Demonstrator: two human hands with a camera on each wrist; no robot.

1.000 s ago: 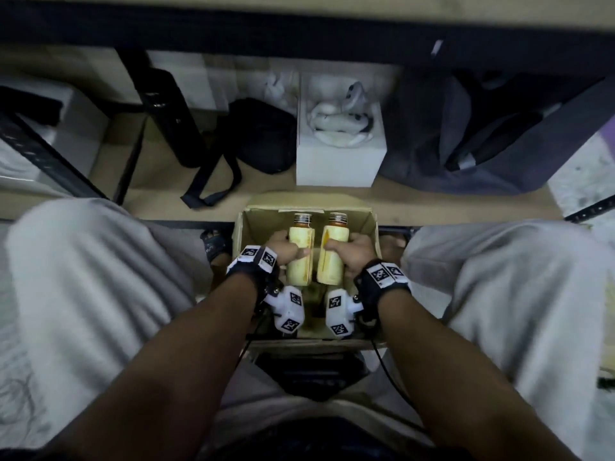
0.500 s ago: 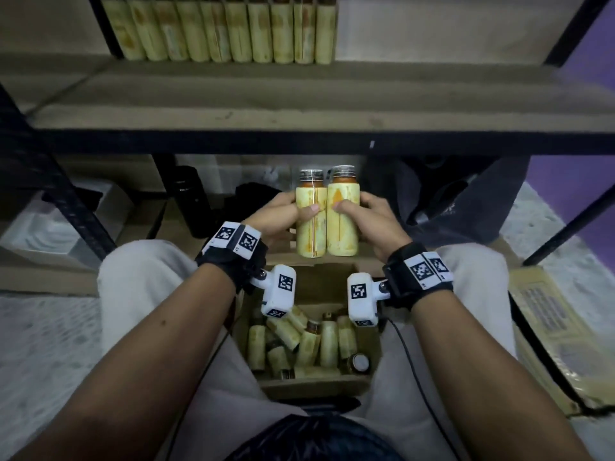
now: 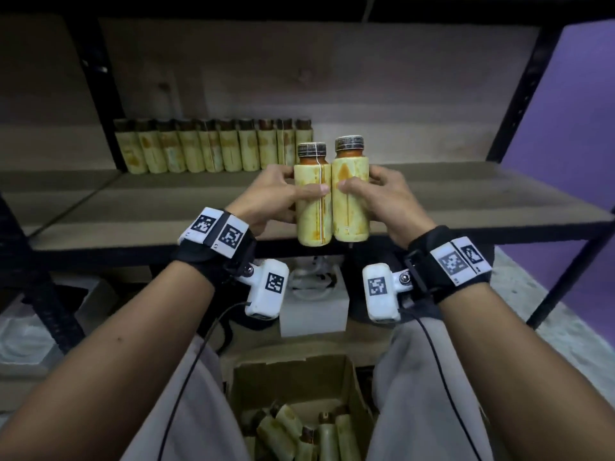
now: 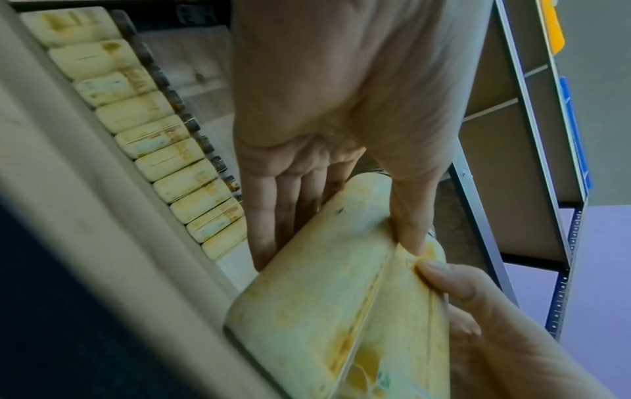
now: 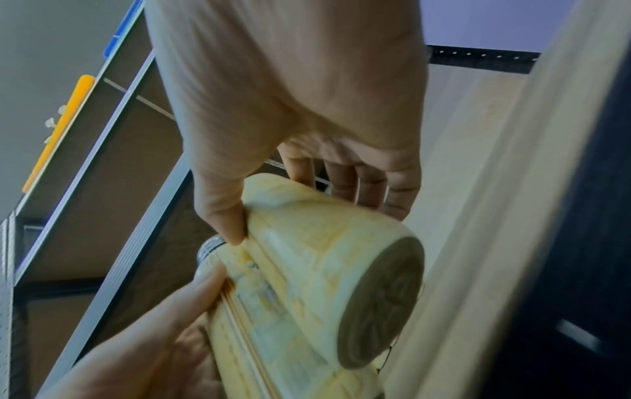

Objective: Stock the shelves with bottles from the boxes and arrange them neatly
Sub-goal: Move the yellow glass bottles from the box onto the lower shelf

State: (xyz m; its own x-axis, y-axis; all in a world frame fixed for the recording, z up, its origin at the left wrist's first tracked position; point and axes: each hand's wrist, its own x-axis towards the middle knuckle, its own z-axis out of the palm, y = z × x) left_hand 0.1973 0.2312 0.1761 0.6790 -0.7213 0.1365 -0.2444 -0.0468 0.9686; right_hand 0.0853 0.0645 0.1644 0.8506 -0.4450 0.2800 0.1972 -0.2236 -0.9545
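Note:
Two yellow-labelled bottles with dark ribbed caps are held upright, side by side and touching, just in front of the wooden shelf (image 3: 432,207). My left hand (image 3: 276,194) grips the left bottle (image 3: 312,214), thumb across its front. My right hand (image 3: 376,194) grips the right bottle (image 3: 349,207) the same way. In the left wrist view the left bottle (image 4: 307,297) lies under my thumb and fingers; in the right wrist view the right bottle (image 5: 324,270) shows its base. A row of several like bottles (image 3: 213,148) stands at the shelf's back left.
An open cardboard box (image 3: 299,377) with several loose bottles lies between my knees. A white box (image 3: 312,314) sits on the lower shelf. Black shelf uprights (image 3: 96,94) stand left and right. The shelf board right of the bottle row is bare.
Both hands have lifted the two bottles out of the box and up to the level of the upper shelf. The view has tilted up with them.

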